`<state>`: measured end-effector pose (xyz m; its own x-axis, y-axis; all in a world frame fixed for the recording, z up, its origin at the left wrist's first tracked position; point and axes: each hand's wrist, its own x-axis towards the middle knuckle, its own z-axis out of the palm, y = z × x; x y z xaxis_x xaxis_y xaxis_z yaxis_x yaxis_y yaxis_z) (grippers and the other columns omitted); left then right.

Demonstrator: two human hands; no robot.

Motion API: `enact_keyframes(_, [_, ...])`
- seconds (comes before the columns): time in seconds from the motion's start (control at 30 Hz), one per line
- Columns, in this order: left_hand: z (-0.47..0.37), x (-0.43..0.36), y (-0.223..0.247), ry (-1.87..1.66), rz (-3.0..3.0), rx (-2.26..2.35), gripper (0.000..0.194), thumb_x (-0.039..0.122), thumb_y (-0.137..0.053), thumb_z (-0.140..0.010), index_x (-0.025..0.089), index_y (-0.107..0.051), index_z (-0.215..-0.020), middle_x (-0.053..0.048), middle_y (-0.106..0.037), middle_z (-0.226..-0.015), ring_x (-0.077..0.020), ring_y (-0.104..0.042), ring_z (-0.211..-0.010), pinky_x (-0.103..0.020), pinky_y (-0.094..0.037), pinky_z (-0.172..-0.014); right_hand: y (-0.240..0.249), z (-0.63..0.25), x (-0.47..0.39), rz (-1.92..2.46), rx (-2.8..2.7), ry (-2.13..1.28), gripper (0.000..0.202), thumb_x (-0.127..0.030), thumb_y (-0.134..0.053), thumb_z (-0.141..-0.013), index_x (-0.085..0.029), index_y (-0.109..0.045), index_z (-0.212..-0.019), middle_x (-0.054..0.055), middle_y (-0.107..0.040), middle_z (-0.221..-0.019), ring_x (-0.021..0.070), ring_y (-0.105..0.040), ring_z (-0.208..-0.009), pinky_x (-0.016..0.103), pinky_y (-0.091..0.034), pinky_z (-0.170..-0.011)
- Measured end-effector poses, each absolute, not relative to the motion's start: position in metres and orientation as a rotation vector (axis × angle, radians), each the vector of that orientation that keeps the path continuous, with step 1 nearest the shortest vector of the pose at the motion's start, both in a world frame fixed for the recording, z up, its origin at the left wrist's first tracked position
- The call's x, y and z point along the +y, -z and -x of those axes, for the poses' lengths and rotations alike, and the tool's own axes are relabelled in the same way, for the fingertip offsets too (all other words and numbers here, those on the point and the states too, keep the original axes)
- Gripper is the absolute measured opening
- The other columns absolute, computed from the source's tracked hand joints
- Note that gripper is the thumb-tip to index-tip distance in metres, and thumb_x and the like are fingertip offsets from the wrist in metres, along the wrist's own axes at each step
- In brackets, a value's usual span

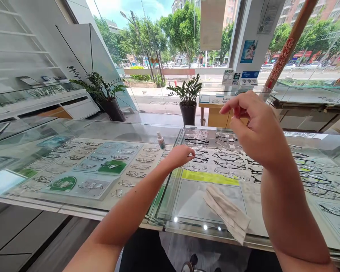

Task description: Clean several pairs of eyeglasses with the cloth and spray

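Note:
My left hand (183, 155) hovers or rests low over the glass counter; I cannot tell whether it touches. Its fingers are curled in, and what they hold, if anything, is hidden. Higher up on the right is my right hand (256, 130), raised above the counter, with a gap between the bent index finger and thumb. No object shows in it. Below the two hands a crumpled beige cloth (226, 211) lies on the glass. Beyond my left wrist stands a small spray bottle (161, 141) with a white top.
Rows of eyeglasses (229, 160) lie inside the glass display counter (158, 223), with more on the left around green and blue display cards (112, 167). Potted plants (188, 109) stand behind it, before large windows. A wooden cabinet (215, 116) is farther back.

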<state>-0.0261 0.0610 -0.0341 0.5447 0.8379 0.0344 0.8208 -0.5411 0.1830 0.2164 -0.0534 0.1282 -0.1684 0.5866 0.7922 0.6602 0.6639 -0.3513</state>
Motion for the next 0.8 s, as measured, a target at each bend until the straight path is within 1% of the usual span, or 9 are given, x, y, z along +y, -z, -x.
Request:
enact_keyframes(0.17, [0.032, 0.060, 0.028, -0.292, -2.632, 1.379, 0.021, 0.035, -0.068, -0.097, 0.025, -0.086, -0.099, -0.006, -0.078, -0.085, -0.0230, -0.069, -0.081, -0.029, -0.042, -0.071, -0.128, -0.218, -0.054, 0.978, -1.869, 0.049, 0.031, -0.001, -0.053, -0.081, -0.023, -0.068, -0.097, 0.003, -0.058, -0.089, 0.0209, -0.057, -0.085, 0.038, -0.045, -0.079])
enact_keyframes(0.27, [0.037, 0.056, 0.016, -0.425, -2.623, 1.357, 0.024, 0.039, -0.066, -0.098, 0.024, -0.086, -0.099, -0.004, -0.075, -0.080, -0.0190, -0.065, -0.074, -0.028, -0.038, -0.068, -0.129, -0.221, -0.058, 0.975, -1.864, 0.024, 0.031, -0.001, -0.053, -0.082, -0.023, -0.068, -0.098, 0.003, -0.060, -0.090, 0.0207, -0.058, -0.086, 0.039, -0.047, -0.080])
enact_keyframes(0.37, [0.037, 0.051, -0.007, -0.775, -2.464, 1.269, 0.029, 0.043, -0.066, -0.098, 0.020, -0.084, -0.097, -0.002, -0.071, -0.074, -0.0147, -0.056, -0.067, -0.027, -0.036, -0.066, -0.132, -0.226, -0.063, 0.963, -1.824, 0.004, 0.029, -0.002, -0.054, -0.083, -0.023, -0.069, -0.098, 0.003, -0.063, -0.094, 0.0208, -0.061, -0.089, 0.039, -0.048, -0.081])
enact_keyframes(0.43, [0.032, 0.049, -0.032, -1.074, -2.263, 1.142, 0.030, 0.046, -0.072, -0.093, 0.017, -0.082, -0.090, -0.002, -0.071, -0.075, -0.0132, -0.054, -0.067, -0.027, -0.038, -0.066, -0.133, -0.231, -0.065, 0.953, -1.797, -0.019, 0.028, -0.004, -0.056, -0.083, -0.023, -0.069, -0.097, 0.003, -0.066, -0.098, 0.0211, -0.063, -0.091, 0.039, -0.049, -0.082])
enact_keyframes(0.47, [0.027, 0.048, -0.046, -1.201, -2.172, 1.072, 0.030, 0.047, -0.076, -0.090, 0.017, -0.081, -0.087, -0.002, -0.071, -0.076, -0.0134, -0.055, -0.069, -0.026, -0.040, -0.067, -0.133, -0.232, -0.065, 0.947, -1.788, -0.031, 0.027, -0.004, -0.056, -0.083, -0.023, -0.069, -0.097, 0.003, -0.067, -0.100, 0.0212, -0.063, -0.093, 0.040, -0.050, -0.083])
enact_keyframes(0.53, [0.016, 0.042, -0.076, -1.389, -2.031, 0.923, 0.028, 0.045, -0.083, -0.084, 0.018, -0.079, -0.081, -0.003, -0.074, -0.086, -0.0149, -0.062, -0.080, -0.027, -0.046, -0.076, -0.132, -0.234, -0.064, 0.935, -1.775, -0.055, 0.026, -0.005, -0.057, -0.083, -0.024, -0.069, -0.096, 0.003, -0.068, -0.101, 0.0212, -0.064, -0.093, 0.040, -0.050, -0.083])
enact_keyframes(0.6, [0.002, 0.034, -0.101, -1.508, -1.821, 0.743, 0.027, 0.045, -0.088, -0.079, 0.020, -0.078, -0.081, -0.002, -0.074, -0.087, -0.0148, -0.064, -0.081, -0.028, -0.049, -0.077, -0.131, -0.233, -0.062, 0.929, -1.772, -0.081, 0.026, -0.005, -0.057, -0.082, -0.024, -0.070, -0.095, 0.003, -0.069, -0.100, 0.0210, -0.065, -0.093, 0.041, -0.051, -0.083])
enact_keyframes(0.7, [-0.016, 0.016, -0.122, -1.529, -1.564, 0.570, 0.026, 0.043, -0.092, -0.077, 0.022, -0.080, -0.084, -0.003, -0.079, -0.091, -0.0160, -0.070, -0.090, -0.029, -0.053, -0.087, -0.129, -0.229, -0.060, 0.922, -1.755, -0.121, 0.025, -0.007, -0.058, -0.082, -0.024, -0.071, -0.093, 0.002, -0.069, -0.097, 0.0204, -0.065, -0.091, 0.041, -0.053, -0.084])
enact_keyframes(0.8, [-0.027, 0.000, -0.123, -1.493, -1.474, 0.482, 0.024, 0.043, -0.092, -0.079, 0.023, -0.081, -0.084, -0.003, -0.081, -0.095, -0.0157, -0.071, -0.093, -0.031, -0.053, -0.093, -0.128, -0.223, -0.062, 0.885, -1.697, -0.199, 0.021, -0.010, -0.059, -0.085, -0.024, -0.072, -0.094, 0.002, -0.070, -0.097, 0.0199, -0.066, -0.091, 0.042, -0.055, -0.086])
